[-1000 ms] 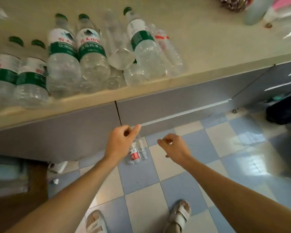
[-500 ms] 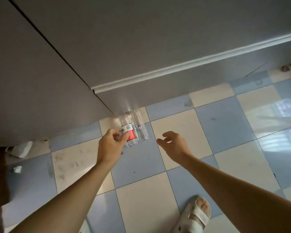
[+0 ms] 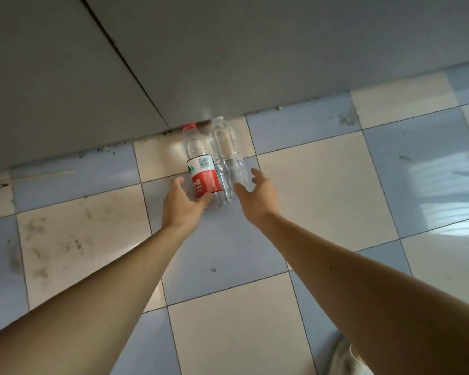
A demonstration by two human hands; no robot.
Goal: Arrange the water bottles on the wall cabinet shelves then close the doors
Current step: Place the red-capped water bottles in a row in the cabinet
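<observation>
Nearest, a sandalled foot (image 3: 347,358) is showing at the bottom edge. Two bare forearms are stretching out over the checkered tile floor (image 3: 228,320). The left hand (image 3: 183,203) is touching the red-labelled bottle (image 3: 202,169) with loosely spread fingers, gripping nothing. The right hand (image 3: 256,196) is hovering with fingers spread beside the clear bottle (image 3: 228,161). Both bottles are lying side by side, touching, against the grey cabinet base (image 3: 228,63).

Two bottles are lying side by side on the tiled floor (image 3: 309,190), the red-labelled bottle (image 3: 202,169) left of the clear bottle (image 3: 228,161). The left hand (image 3: 183,203) is touching the red-labelled one; the right hand (image 3: 256,196) is hovering spread beside the clear one.
</observation>
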